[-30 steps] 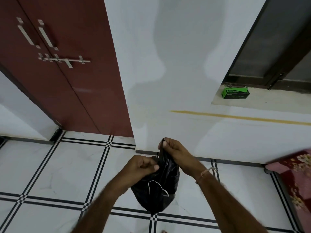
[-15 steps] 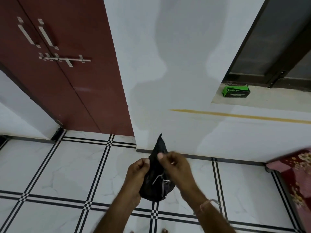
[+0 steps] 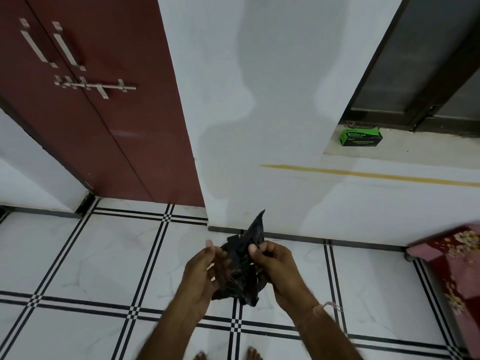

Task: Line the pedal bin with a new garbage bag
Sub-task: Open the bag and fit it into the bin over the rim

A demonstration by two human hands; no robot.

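Over the floor (image 3: pixel 91 268), both my hands pinch the bag (image 3: pixel 244 271): left hand (image 3: pixel 205 276), right hand (image 3: pixel 275 266). I'd rub layers apart to find its mouth.

The crumpled black plastic garbage bag (image 3: pixel 244 271) sits between the left hand (image 3: pixel 205 276) and right hand (image 3: pixel 275 266) — above the white line-patterned tiled floor (image 3: pixel 104 261). The green cardboard box (image 3: pixel 361 137) rests on the ledge's left end (image 3: pixel 405 149) — far right.
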